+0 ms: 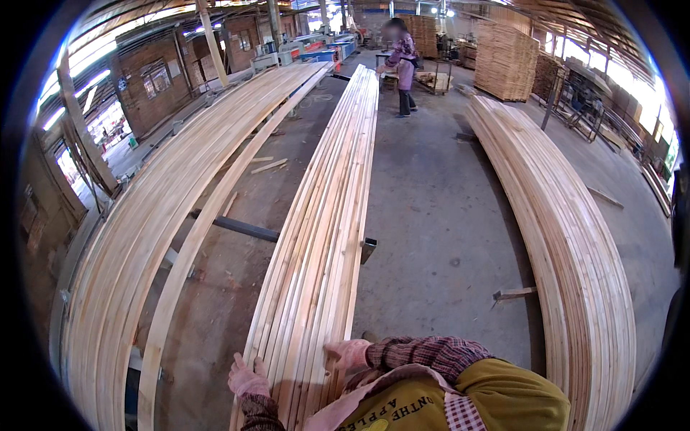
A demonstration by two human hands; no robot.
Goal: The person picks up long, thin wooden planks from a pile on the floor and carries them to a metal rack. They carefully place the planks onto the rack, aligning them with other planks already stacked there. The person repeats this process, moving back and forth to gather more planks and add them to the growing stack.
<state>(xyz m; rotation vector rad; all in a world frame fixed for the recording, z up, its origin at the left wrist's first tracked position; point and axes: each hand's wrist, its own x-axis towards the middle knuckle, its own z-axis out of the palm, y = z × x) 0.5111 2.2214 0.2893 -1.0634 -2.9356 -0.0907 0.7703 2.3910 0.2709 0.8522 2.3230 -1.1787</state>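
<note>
A long narrow stack of pale wooden boards [316, 237] runs away from me down the middle. My left hand [249, 376], in a pink glove, rests against the stack's left edge near its close end, thumb and fingers apart. At the right edge, my right hand [349, 354], also pink-gloved, is closed over the outer boards; its fingertips are partly hidden. The far end of the stack lies beside another person [404, 65], whose hand reaches toward it.
A wide layer of boards [165, 194] lies left, with a single board [190, 251] alongside. Another long board stack [568, 237] stands right. A dark metal bar [248, 229] passes under the middle stack, its end [369, 250] jutting out. A tall wood pile [505, 61] stands at the back.
</note>
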